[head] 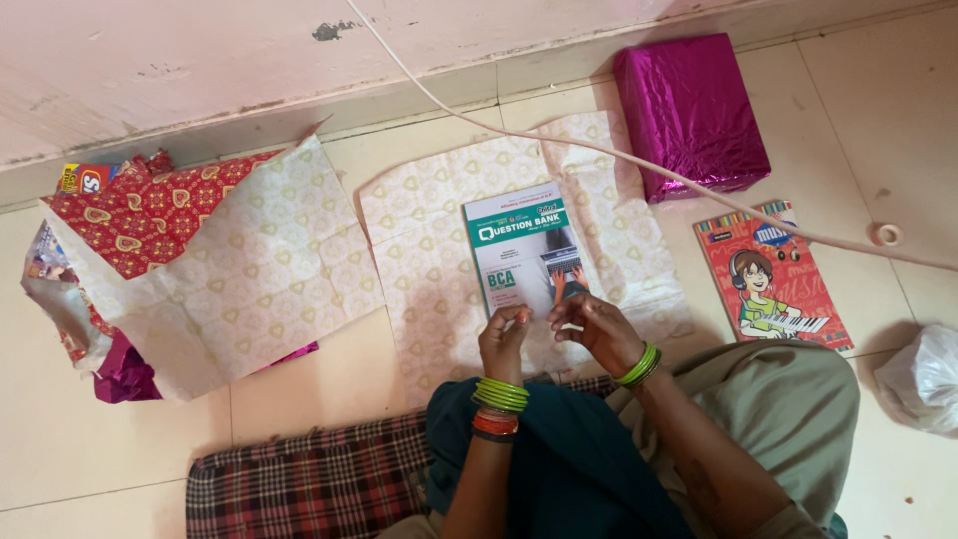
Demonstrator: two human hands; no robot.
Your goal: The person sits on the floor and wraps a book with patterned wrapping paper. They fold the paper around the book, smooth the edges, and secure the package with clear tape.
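Note:
My left hand [504,341] and my right hand [591,324] are close together, fingertips almost meeting, just above the near edge of a green and white book [519,250]. The fingers of both hands are curled and pinched. Whether something small is between them is too fine to make out. The book lies face up on a sheet of wrapping paper [429,260] spread pale side up on the tiled floor. Green bangles sit on both wrists, with orange ones on the left as well.
A parcel in shiny magenta foil [689,110] lies at the back right, with a red illustrated book [770,279] and a small tape roll [886,235] nearby. A second sheet, red-patterned and partly folded [215,260], lies left. A white cord [599,150] crosses the floor. A checked mat [309,489] is under me, and a white plastic bag [923,379] sits at the right.

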